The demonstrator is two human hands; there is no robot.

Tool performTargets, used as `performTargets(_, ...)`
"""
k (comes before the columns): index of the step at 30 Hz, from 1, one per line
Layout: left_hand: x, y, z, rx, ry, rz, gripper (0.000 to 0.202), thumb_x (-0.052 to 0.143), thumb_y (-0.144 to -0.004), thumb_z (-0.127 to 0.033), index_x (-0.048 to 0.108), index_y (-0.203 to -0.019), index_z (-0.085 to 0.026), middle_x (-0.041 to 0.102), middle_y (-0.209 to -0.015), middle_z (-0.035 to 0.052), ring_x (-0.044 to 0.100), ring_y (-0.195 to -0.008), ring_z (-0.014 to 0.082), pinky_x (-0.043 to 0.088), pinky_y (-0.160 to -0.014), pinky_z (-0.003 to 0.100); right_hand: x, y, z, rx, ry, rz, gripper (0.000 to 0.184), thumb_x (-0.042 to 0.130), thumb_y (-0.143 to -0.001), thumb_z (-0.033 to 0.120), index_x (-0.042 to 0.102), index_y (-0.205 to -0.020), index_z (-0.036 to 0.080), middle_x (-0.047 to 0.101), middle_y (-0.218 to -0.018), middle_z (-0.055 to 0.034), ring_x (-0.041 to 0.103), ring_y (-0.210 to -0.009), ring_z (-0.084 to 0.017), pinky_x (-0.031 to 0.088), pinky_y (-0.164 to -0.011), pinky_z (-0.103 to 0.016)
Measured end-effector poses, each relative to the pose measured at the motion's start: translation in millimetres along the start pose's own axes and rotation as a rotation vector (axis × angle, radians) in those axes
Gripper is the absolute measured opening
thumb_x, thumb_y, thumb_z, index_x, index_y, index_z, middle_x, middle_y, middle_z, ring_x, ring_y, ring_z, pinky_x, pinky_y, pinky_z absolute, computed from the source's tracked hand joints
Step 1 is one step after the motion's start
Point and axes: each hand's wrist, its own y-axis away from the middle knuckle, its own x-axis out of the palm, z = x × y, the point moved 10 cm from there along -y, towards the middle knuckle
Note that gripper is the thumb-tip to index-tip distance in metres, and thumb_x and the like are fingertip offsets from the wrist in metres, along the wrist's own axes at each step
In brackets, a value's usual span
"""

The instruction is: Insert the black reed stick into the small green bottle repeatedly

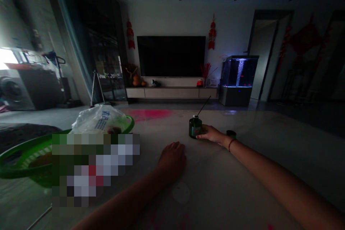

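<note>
I see my right hand (212, 134) with its grip closed around a small green bottle (195, 127) standing upright mid-desk (256, 172). My left hand (172, 159) rests flat, holding nothing, near a green basket (18, 158).

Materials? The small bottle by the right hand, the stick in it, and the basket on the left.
Bottle: probably dark green glass, glossy; a faint sheen shows. Stick: thin, dark, stiff, likely a reed or fibre; too dim to tell. Basket: bright green moulded plastic, smooth rim, slotted wall. Right hand grips the bottle.

dark green bottle (195, 127), bright green basket (18, 152), red wristband (230, 144)
</note>
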Motion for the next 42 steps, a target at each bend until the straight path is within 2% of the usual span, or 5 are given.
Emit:
performTargets(9,0.5,0,2,-0.020,0.003,-0.003,0.039,0.030,-0.081,-0.025,0.045,-0.116,-0.015,0.043,-0.127,0.0107,0.039,-0.116,0.0203,0.025,-0.099,0.035,-2,-2,-5,0.009,0.045,-0.090,0.046,0.072,-0.055,0.027,0.052,-0.095,0.016,0.061,-0.101,-0.0089,0.058,-0.092,-0.020,0.041,-0.086,-0.038)
performTargets(15,1.6,0,1,-0.002,0.001,-0.007,0.040,0.028,-0.082,-0.024,0.045,-0.116,-0.013,0.044,-0.125,0.0119,0.039,-0.116,0.0210,0.026,-0.098,0.036,-11,-4,-11,-0.029,0.067,-0.219,0.043,0.071,-0.055,0.025,0.048,-0.090,0.017,0.062,-0.099,-0.0086,0.058,-0.093,-0.020,0.043,-0.085,-0.038)
performTargets(23,0.3,1,2,-0.024,-0.005,0.025,0.041,0.029,-0.082,-0.026,0.043,-0.119,-0.015,0.042,-0.127,0.0102,0.037,-0.117,0.0203,0.025,-0.099,0.036,-9,-8,-13,-0.041,0.099,-0.192,0.039,0.070,-0.057,0.027,0.053,-0.091,0.016,0.061,-0.101,-0.0082,0.058,-0.093,-0.020,0.043,-0.085,-0.037)
performTargets(30,-0.3,1,2,-0.025,0.008,0.005,0.040,0.030,-0.081,-0.025,0.044,-0.118,-0.015,0.043,-0.127,0.0099,0.037,-0.117,0.0200,0.025,-0.100,0.035,-8,-8,-12,-0.050,0.108,-0.171,0.039,0.069,-0.057,0.026,0.055,-0.092,0.015,0.061,-0.102,-0.0083,0.058,-0.093,-0.020,0.043,-0.084,-0.036)
performTargets(42,-0.3,0,0,-0.002,0.009,0.007,0.041,0.028,-0.082,-0.024,0.044,-0.117,-0.013,0.043,-0.126,0.0121,0.037,-0.117,0.0212,0.025,-0.099,0.037,-8,-8,-17,-0.046,0.119,-0.178,0.043,0.069,-0.059,0.027,0.050,-0.097,0.017,0.060,-0.103,-0.0083,0.058,-0.091,-0.017,0.043,-0.083,-0.034)
